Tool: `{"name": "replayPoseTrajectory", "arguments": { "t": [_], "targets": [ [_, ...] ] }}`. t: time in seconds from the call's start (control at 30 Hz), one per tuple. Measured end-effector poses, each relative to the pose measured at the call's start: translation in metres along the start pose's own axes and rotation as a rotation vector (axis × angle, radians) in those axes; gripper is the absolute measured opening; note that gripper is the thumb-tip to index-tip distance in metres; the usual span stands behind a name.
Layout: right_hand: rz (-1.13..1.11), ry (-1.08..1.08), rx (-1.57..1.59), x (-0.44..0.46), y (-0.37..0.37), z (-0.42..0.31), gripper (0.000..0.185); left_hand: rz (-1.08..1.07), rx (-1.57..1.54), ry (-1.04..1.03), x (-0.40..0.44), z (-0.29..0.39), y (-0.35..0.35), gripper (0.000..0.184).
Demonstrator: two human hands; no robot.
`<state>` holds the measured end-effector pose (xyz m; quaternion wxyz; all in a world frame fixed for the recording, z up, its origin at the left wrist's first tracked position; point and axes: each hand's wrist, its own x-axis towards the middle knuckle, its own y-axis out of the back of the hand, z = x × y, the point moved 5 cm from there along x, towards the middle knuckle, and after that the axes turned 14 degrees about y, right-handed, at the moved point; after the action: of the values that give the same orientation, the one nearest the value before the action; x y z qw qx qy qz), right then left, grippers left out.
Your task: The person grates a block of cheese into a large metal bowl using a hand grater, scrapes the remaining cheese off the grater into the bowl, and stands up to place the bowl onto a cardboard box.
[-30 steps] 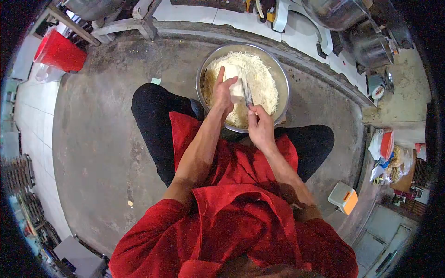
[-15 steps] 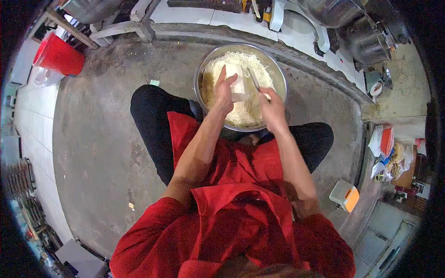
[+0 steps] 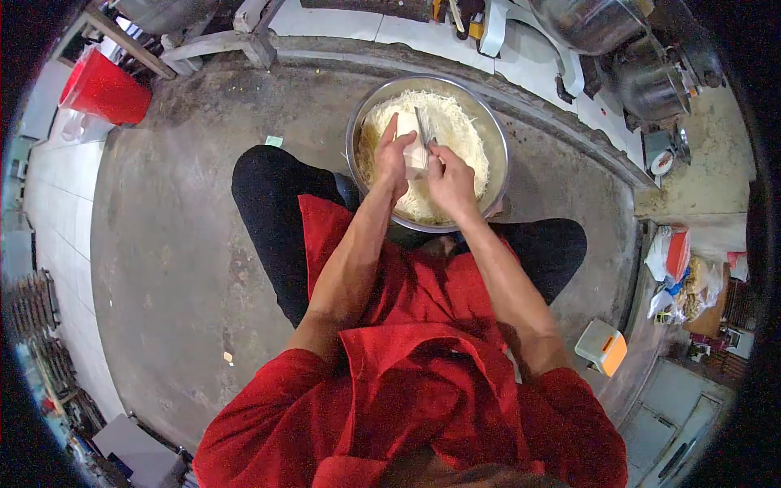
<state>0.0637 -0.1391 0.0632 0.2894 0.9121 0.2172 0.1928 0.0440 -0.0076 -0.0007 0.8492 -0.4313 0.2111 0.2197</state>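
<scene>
A wide metal bowl (image 3: 503,154) rests on the floor between my bent legs, full of thin pale shreds (image 3: 457,130). Over it, my left hand (image 3: 392,164) grips a creamy white block (image 3: 412,154) with flat cut sides; what food it is I cannot tell. My right hand (image 3: 452,183) is closed around the handle of a knife (image 3: 422,124). Its blade lies along the right side of the block, seemingly touching it. The handle is mostly hidden by my fingers.
A red bucket (image 3: 106,88) stands at the upper left by a wooden frame (image 3: 207,55). Beyond the bowl runs a raised tiled ledge (image 3: 342,24) with large metal pots (image 3: 651,85) at its right. A white and orange box (image 3: 601,346) sits on the floor at right.
My right hand has moved left and slightly down, bringing the knife from beside the block against its right side. My left hand still holds the block in nearly the same place.
</scene>
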Motion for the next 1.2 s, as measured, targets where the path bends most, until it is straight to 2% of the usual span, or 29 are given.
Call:
{"name": "replayPoseTrajectory", "arguments": {
  "t": [0.07, 0.37, 0.5, 0.57, 0.6, 0.67, 0.7, 0.73, 0.8, 0.93, 1.03, 1.1, 1.13, 1.2],
  "targets": [
    [0.038, 0.069, -0.007, -0.014, 0.002, -0.004, 0.03, 0.006, -0.017, 0.004, -0.008, 0.001, -0.005, 0.075],
    [-0.005, 0.046, 0.03, -0.072, 0.01, -0.022, 0.029, 0.095, -0.057, -0.088, 0.022, -0.009, 0.018, 0.074],
    [-0.003, 0.091, 0.001, -0.089, 0.024, -0.031, 0.031, 0.13, -0.021, -0.054, -0.002, 0.001, 0.002, 0.077],
    [-0.071, 0.003, 0.006, -0.093, 0.033, -0.03, 0.031, 0.126, 0.002, -0.072, -0.001, 0.001, 0.002, 0.078],
    [-0.069, 0.002, 0.005, -0.091, 0.038, -0.031, 0.031, 0.122, 0.026, -0.09, -0.002, 0.003, 0.0, 0.079],
    [-0.071, -0.264, 0.104, -0.084, 0.047, -0.015, 0.03, 0.113, 0.019, -0.05, -0.002, 0.005, -0.002, 0.08],
    [0.081, 0.057, -0.019, -0.078, 0.045, 0.013, 0.029, 0.105, 0.012, -0.008, -0.004, 0.005, -0.003, 0.08],
    [0.048, -0.132, 0.02, -0.066, 0.049, 0.017, 0.03, 0.101, 0.015, -0.007, 0.0, 0.001, -0.001, 0.08],
    [0.063, -0.331, 0.169, -0.038, 0.056, 0.017, 0.03, -0.08, -0.057, 0.012, 0.007, -0.003, -0.004, 0.08],
    [0.055, -0.293, 0.215, 0.018, 0.038, 0.052, 0.03, -0.061, -0.013, 0.037, -0.009, -0.003, -0.013, 0.071],
    [0.016, -0.225, 0.19, 0.048, 0.031, 0.038, 0.031, -0.153, 0.005, 0.073, -0.002, -0.008, -0.009, 0.07],
    [0.01, -0.192, 0.117, 0.05, 0.024, 0.03, 0.031, -0.312, -0.039, 0.097, -0.003, -0.006, -0.014, 0.075],
    [0.006, -0.157, 0.042, 0.051, 0.022, 0.027, 0.03, -0.31, -0.041, 0.095, -0.005, -0.004, -0.016, 0.075],
    [0.0, -0.118, 0.045, 0.039, 0.019, 0.022, 0.03, -0.15, -0.004, 0.114, -0.011, -0.005, -0.014, 0.075]
  ]
}}
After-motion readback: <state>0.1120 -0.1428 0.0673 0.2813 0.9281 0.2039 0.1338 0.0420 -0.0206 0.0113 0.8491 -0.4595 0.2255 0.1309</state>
